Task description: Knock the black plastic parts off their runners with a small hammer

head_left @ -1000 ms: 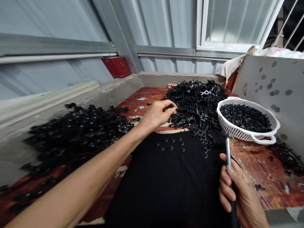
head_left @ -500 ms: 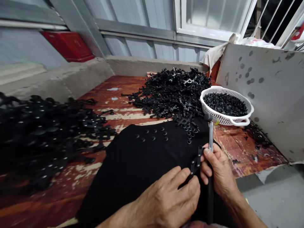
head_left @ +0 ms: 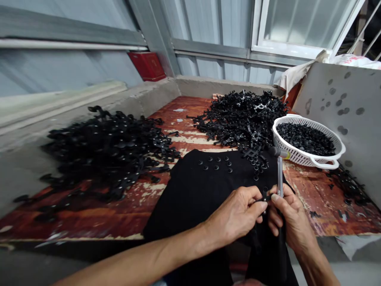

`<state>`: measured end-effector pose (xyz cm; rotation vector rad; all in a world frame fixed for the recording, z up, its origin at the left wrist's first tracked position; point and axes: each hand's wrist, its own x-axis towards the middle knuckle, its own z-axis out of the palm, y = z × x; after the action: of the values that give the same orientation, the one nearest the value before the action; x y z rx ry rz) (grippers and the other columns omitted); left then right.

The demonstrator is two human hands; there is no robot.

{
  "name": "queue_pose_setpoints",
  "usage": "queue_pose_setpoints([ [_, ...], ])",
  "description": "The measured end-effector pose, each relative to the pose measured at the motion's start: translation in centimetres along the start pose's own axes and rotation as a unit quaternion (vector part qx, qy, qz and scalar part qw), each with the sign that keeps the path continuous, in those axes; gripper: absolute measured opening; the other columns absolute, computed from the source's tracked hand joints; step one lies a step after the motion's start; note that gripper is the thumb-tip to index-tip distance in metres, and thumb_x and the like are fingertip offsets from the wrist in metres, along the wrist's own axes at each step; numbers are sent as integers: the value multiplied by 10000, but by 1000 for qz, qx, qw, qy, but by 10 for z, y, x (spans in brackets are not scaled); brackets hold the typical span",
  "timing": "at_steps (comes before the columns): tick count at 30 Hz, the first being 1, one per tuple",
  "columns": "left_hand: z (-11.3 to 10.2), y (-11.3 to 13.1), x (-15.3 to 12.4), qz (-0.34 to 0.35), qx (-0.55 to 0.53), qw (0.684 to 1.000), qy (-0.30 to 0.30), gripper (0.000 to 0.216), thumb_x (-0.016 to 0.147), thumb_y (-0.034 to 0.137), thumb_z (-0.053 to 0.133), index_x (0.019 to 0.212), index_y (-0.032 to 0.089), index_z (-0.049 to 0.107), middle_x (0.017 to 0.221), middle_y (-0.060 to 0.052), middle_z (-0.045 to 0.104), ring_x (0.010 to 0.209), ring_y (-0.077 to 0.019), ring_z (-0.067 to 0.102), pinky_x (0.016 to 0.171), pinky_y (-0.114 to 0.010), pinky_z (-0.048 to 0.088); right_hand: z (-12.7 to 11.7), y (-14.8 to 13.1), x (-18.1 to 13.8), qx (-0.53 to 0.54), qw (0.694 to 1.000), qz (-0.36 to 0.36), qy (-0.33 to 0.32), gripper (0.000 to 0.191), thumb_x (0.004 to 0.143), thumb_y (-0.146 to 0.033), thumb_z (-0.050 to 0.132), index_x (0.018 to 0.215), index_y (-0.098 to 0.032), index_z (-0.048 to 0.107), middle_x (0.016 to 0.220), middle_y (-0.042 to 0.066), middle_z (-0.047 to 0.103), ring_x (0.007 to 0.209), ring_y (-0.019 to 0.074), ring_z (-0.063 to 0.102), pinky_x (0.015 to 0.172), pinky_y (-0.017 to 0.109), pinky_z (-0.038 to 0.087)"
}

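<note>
My right hand point(head_left: 290, 210) is closed around a hammer point(head_left: 280, 176) with a dark head, a metal shaft and a black grip, held upright. Its fingertips also meet the upper end of a small black jointed linkage point(head_left: 264, 195) with shiny rivets. My left hand point(head_left: 238, 210) pinches that linkage just left of the hammer; its lower part is mostly hidden by the fingers. Just beyond both hands, several small black round caps point(head_left: 216, 167) lie on a black cloth point(head_left: 193, 194).
A large pile of black linkages point(head_left: 244, 119) stands at the back, another pile point(head_left: 110, 147) at the left. A white basket point(head_left: 339, 151) of small black parts sits at the right, beside a spotted grey panel point(head_left: 357, 115). The red-brown tabletop point(head_left: 190, 129) is worn.
The view has turned left, so the scene sits farther right. My left hand has moved up the linkage, closer to my right hand, which still grips the hammer.
</note>
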<state>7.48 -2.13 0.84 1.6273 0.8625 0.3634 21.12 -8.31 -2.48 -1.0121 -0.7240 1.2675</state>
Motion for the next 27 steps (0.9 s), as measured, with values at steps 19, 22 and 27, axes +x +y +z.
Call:
queue_pose_setpoints([
  [19, -78, -17, -6, -72, -8, 980, 186, 264, 752, 416, 566, 683, 162, 549, 555, 15, 568, 445, -62, 411, 417, -163, 258, -2, 0, -1, -21, 1000, 11, -10, 233, 838, -405, 679, 969, -230, 599, 667, -84, 534, 338, 1, 354, 294, 126, 390],
  [22, -83, -23, 1, -92, -43, 976, 194, 256, 745, 405, 589, 686, 160, 541, 563, 14, 574, 403, -45, 394, 382, -150, 213, -3, 0, -2, -10, 1000, 15, -12, 215, 842, -382, 685, 971, -230, 604, 669, -81, 544, 343, -1, 363, 299, 123, 400],
  [27, -83, -26, 7, -103, -55, 974, 196, 288, 728, 407, 624, 650, 158, 501, 555, 14, 566, 377, -33, 397, 355, -134, 196, -3, 1, -3, -1, 1000, 19, -11, 189, 864, -363, 669, 980, -226, 608, 681, -76, 550, 350, -7, 375, 311, 117, 410],
])
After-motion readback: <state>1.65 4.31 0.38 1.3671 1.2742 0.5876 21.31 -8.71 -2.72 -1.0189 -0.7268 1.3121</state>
